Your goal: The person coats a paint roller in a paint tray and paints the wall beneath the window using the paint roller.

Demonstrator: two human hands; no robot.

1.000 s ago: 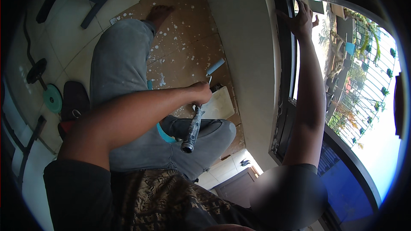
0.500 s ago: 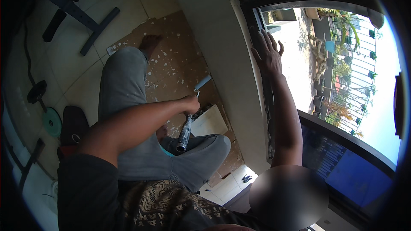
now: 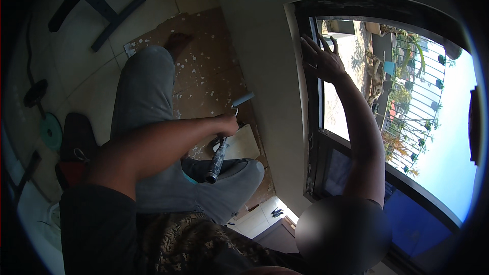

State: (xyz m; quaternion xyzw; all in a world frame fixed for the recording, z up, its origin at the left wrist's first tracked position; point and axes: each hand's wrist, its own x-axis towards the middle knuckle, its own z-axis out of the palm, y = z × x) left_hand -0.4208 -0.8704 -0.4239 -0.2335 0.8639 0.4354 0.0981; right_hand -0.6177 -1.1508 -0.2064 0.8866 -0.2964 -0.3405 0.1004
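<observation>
Fingers of left hand (image 3: 227,124) wrapped tight on the caulking gun (image 3: 220,148); right hand (image 3: 322,61) flat and spread on the window frame (image 3: 308,122), gripping nothing.

From my remote view, since the frame a second ago the right hand has slid down the dark frame from its top corner to a lower spot on the upright. I read that as feeling along the joint, not yet applying anything. Gun has barely moved: it hangs over the lap, above the grey trousers (image 3: 147,97) and paint-flecked cardboard (image 3: 204,71) on the floor, well apart from the window. Its long axis runs slanted, butt end down-left toward me, handle bar (image 3: 243,99) up-right toward the wall. Nozzle tip I can't make out.
</observation>
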